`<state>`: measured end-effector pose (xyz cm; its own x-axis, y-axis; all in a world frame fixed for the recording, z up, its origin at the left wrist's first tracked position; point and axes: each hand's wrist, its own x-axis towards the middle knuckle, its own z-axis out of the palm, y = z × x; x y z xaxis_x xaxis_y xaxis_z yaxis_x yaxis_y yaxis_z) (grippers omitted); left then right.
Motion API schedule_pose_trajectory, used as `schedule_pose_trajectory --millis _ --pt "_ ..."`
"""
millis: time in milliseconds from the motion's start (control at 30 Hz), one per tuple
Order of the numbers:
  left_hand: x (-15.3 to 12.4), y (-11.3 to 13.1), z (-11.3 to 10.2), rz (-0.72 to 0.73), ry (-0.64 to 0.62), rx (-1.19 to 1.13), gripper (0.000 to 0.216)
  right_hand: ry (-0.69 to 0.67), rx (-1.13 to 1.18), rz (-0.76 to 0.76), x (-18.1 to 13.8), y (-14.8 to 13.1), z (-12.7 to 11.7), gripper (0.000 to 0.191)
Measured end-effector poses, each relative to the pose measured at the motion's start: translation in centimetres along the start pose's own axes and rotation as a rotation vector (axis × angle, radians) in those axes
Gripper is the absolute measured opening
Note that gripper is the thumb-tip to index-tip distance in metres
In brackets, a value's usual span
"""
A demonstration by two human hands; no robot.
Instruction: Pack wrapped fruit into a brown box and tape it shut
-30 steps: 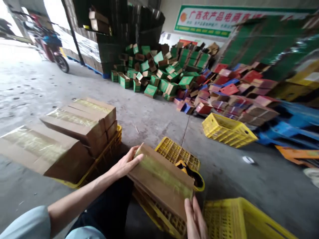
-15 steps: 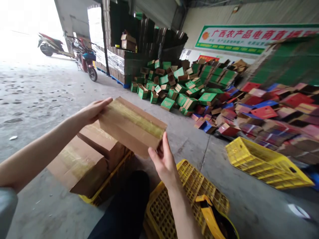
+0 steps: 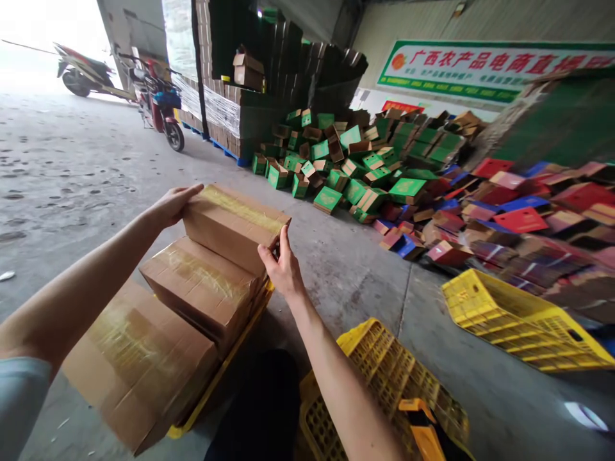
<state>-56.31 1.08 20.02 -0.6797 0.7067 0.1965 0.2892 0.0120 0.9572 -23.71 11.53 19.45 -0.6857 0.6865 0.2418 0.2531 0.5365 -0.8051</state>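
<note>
Between my two hands is a brown cardboard box (image 3: 225, 227) with yellowish tape along its top. My left hand (image 3: 179, 203) grips its left end and my right hand (image 3: 283, 264) its right end, thumb on the near side. The held box is at the far end of a yellow crate (image 3: 195, 416), behind two more taped cardboard boxes, a middle one (image 3: 202, 275) and a nearer one (image 3: 139, 358). Whether its underside touches the crate is hidden.
An upturned yellow crate (image 3: 384, 358) beside my leg carries a yellow-and-black tape dispenser (image 3: 423, 426). Another yellow crate (image 3: 523, 320) lies to the right. Beyond are heaps of green boxes (image 3: 329, 198) and red boxes (image 3: 521, 219), and a parked scooter (image 3: 161, 105).
Both hands have carried the cardboard box left and down, levelling it behind the other two boxes. My view has shifted, so more of the crate's boxes shows.
</note>
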Motion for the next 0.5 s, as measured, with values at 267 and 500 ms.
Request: schedule_pose_trajectory --millis 267,500 --pt "0.2 -1.5 1.0 -0.188 0.033 -0.127 0.069 0.000 -0.148 0.024 0.1 1.6 1.1 0.086" --pt "1.1 -2.2 0.8 -0.216 0.035 -0.118 0.063 0.016 -0.178 0.069 0.1 2.0 2.0 0.086"
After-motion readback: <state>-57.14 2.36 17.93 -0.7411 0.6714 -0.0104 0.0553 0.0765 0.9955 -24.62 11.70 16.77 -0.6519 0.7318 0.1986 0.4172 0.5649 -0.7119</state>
